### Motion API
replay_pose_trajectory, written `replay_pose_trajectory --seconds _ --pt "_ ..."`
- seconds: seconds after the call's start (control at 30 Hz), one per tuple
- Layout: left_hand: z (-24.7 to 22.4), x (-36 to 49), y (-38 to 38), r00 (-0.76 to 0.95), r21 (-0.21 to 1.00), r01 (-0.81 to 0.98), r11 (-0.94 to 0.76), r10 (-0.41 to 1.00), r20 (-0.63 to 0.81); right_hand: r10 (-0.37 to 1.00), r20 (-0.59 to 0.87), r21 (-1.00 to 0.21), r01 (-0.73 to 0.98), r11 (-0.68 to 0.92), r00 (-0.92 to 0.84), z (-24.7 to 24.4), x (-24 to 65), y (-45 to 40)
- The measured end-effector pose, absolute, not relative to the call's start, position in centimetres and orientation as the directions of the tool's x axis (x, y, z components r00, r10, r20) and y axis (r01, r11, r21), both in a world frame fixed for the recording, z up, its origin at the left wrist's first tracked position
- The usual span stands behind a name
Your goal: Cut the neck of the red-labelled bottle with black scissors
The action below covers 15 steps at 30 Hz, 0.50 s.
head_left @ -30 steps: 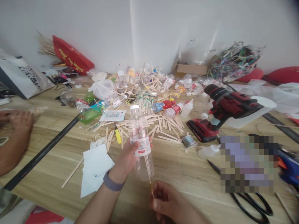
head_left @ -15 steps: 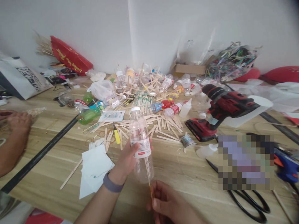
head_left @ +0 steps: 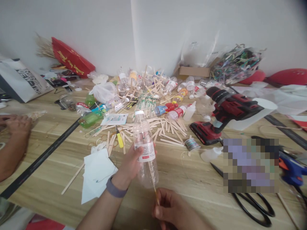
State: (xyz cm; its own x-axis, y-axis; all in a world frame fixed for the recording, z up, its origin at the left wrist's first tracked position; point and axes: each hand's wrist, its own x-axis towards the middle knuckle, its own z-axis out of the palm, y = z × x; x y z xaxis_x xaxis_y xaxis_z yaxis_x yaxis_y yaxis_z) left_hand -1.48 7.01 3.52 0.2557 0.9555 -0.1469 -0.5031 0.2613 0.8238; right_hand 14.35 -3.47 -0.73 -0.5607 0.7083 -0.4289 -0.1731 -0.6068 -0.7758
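My left hand (head_left: 132,159), with a dark band on its wrist, is wrapped round a clear plastic bottle (head_left: 146,171). The bottle has a white cap, a red and white label, and leans with its base toward me. Below the base, my right hand (head_left: 169,204) pinches a thin amber-coloured rod (head_left: 157,195). The rod reaches the bottle's bottom and its line continues up inside, partly hidden by the label. Its exact kind cannot be made out. A white sheet of paper (head_left: 97,172) lies left of my left wrist.
Wooden sticks (head_left: 165,126) and plastic bottles (head_left: 177,111) are heaped ahead. On the right are a red and black cordless drill (head_left: 230,108), a wire spool (head_left: 192,143), black-handled scissors (head_left: 254,207) and a blue glue gun (head_left: 291,172). Another person's hand (head_left: 19,126) works at the left.
My right hand has shifted very slightly down with the rod, and the part inside the bottle seems a little lower. The left hand and bottle stay nearly still.
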Motion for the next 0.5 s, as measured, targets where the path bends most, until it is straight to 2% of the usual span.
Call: replay_pose_trajectory --seconds 0.23,0.37,0.5 --pt "3.8 -1.6 7.2 0.233 0.809 -0.54 0.232 0.965 -0.121 0.748 -0.356 -0.852 -0.134 -0.506 -0.56 -0.3 14.4 -3.2" --pt "3.6 -1.8 7.1 0.273 0.814 -0.524 0.25 0.955 -0.118 0.888 -0.347 -0.932 0.008 -0.361 -0.301 0.0 15.4 -2.2" --pt "3.6 -2.2 6.9 0.425 0.819 -0.474 0.323 0.899 -0.109 0.98 -0.19 -0.975 0.13 -0.181 -0.06 1.5 16.6 -0.1"
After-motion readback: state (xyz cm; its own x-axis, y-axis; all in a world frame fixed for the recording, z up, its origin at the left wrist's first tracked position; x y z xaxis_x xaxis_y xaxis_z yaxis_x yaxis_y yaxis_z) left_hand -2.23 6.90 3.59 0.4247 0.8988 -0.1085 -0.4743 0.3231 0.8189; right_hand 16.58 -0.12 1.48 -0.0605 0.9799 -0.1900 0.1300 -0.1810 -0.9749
